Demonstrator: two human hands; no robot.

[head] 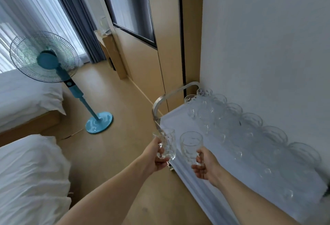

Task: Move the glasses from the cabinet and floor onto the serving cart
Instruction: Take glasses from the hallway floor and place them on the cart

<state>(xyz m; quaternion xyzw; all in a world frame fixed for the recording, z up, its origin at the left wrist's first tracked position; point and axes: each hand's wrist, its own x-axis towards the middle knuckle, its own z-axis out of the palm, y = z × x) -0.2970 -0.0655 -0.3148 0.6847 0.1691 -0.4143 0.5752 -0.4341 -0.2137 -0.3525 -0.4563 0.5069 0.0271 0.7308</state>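
My left hand (155, 155) gripped one glass mug (167, 142), my right hand (205, 167) another (191, 146), both held at the serving cart's (180, 123) near edge. Many mugs (223, 117) already stood along the wall; these two remained unplaced.

Glasses (232, 117) crowd the cart (178, 123) against the wall (267, 46); fan (44, 57) far left.
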